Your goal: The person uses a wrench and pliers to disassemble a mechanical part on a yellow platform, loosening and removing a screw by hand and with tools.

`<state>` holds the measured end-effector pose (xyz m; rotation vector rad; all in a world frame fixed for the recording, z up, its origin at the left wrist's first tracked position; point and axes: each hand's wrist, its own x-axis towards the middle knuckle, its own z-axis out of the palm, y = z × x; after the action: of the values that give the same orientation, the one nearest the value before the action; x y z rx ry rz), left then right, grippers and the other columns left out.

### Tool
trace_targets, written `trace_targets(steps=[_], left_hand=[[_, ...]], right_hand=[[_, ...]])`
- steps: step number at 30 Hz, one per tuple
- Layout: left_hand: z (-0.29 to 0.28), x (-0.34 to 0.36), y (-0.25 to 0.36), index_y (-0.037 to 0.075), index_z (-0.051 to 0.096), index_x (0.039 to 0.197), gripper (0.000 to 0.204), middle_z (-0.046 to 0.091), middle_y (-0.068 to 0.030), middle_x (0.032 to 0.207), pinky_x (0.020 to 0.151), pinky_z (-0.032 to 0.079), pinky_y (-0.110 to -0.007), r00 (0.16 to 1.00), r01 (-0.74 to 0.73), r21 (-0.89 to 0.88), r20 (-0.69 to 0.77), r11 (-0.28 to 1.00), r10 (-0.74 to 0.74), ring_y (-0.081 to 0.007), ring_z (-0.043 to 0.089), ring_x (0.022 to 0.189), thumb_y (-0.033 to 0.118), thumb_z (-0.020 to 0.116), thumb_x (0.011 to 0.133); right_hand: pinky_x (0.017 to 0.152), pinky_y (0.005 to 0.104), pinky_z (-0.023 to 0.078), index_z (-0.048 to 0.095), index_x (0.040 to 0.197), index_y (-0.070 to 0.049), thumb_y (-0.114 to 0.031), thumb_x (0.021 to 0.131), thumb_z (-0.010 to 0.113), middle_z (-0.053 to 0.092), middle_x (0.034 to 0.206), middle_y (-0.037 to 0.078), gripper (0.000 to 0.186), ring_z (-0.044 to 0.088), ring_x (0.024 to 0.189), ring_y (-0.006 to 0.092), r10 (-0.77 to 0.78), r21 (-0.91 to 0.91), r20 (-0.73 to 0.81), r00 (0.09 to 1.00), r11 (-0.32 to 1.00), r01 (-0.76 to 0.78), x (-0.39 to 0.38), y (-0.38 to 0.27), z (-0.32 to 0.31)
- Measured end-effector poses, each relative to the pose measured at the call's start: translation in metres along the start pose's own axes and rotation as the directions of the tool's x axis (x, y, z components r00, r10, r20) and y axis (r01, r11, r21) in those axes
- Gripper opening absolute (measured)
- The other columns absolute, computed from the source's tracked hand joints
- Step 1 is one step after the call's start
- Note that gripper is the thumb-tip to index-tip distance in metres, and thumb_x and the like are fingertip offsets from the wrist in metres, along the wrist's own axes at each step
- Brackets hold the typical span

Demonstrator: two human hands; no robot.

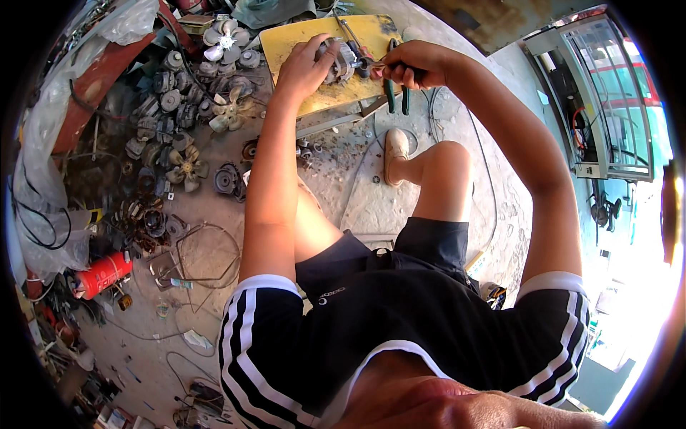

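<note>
My left hand [307, 66] is wrapped around a small silver electric motor [342, 66] on a worn yellow board [286, 43]. My right hand [414, 64] is closed at the motor’s shaft end [364, 70], gripping something whose shape is mostly hidden by the fingers. Green-handled pliers [390, 100] show beneath that hand, their handles hanging over the board’s edge. Long tools [352, 36], apparently screwdrivers, lie behind the motor.
Piled motors [171, 96] and fan blades [182, 168] cover the floor at left, near plastic sheeting [39, 200] and a red cylinder [103, 275]. Cables [489, 171] cross the concrete. A metal-framed glass cabinet [593, 93] stands at right. My bent leg [446, 171] is below the board.
</note>
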<state>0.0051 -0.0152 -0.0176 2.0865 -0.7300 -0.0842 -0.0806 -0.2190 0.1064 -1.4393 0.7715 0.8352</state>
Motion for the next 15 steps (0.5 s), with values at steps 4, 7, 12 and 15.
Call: trace_targets(steps=[4, 7, 12, 15], left_hand=[[0.006, 0.006, -0.005, 0.015, 0.057, 0.133, 0.063, 0.061, -0.0201, 0.116, 0.092, 0.047, -0.044, 0.999, 0.029, 0.046, -0.029, 0.999, -0.027, -0.0379, 0.06, 0.107, 0.063, 0.041, 0.096], [0.007, 0.014, 0.003, 0.011, 0.06, 0.127, 0.06, 0.061, -0.0228, 0.115, 0.091, 0.047, -0.045, 0.989, 0.028, -0.082, -0.143, 0.996, -0.04, -0.0399, 0.06, 0.107, 0.059, 0.045, 0.095], [0.025, 0.028, 0.009, 0.004, 0.069, 0.11, 0.054, 0.07, -0.0196, 0.104, 0.089, 0.048, -0.046, 0.966, 0.064, -0.126, -0.242, 0.99, -0.093, -0.04, 0.063, 0.103, 0.052, 0.049, 0.094], [0.021, 0.044, 0.002, 0.005, 0.068, 0.115, 0.06, 0.07, -0.0193, 0.108, 0.09, 0.049, -0.039, 0.984, 0.162, 0.003, -0.08, 0.987, -0.162, -0.0334, 0.066, 0.103, 0.058, 0.054, 0.09]], right_hand=[[0.039, 0.014, 0.04, 0.055, 0.086, -0.004, -0.014, 0.098, 0.046, 0.056, 0.072, -0.002, 0.018, 0.047, 0.05, -0.0009, -0.051, -0.027, 0.031, 0.998, 0.998, 0.051, 0.0, 0.01, -0.002], [0.04, 0.0149, 0.041, 0.055, 0.086, -0.004, -0.013, 0.097, 0.047, 0.057, 0.073, -0.001, 0.017, 0.048, 0.051, 0.0004, -0.094, -0.024, 0.019, 0.995, 0.995, 0.095, 0.005, 0.023, -0.006], [0.041, 0.016, 0.043, 0.054, 0.086, -0.004, -0.011, 0.096, 0.048, 0.058, 0.073, 0.001, 0.014, 0.05, 0.051, 0.0033, -0.127, 0.117, 0.053, 0.99, 0.986, 0.12, 0.009, 0.025, -0.008], [0.041, 0.0161, 0.045, 0.052, 0.084, -0.004, -0.01, 0.095, 0.047, 0.06, 0.075, 0.003, 0.013, 0.053, 0.053, 0.0057, -0.117, 0.173, 0.037, 0.992, 0.979, 0.109, 0.008, 0.02, 0.001]])
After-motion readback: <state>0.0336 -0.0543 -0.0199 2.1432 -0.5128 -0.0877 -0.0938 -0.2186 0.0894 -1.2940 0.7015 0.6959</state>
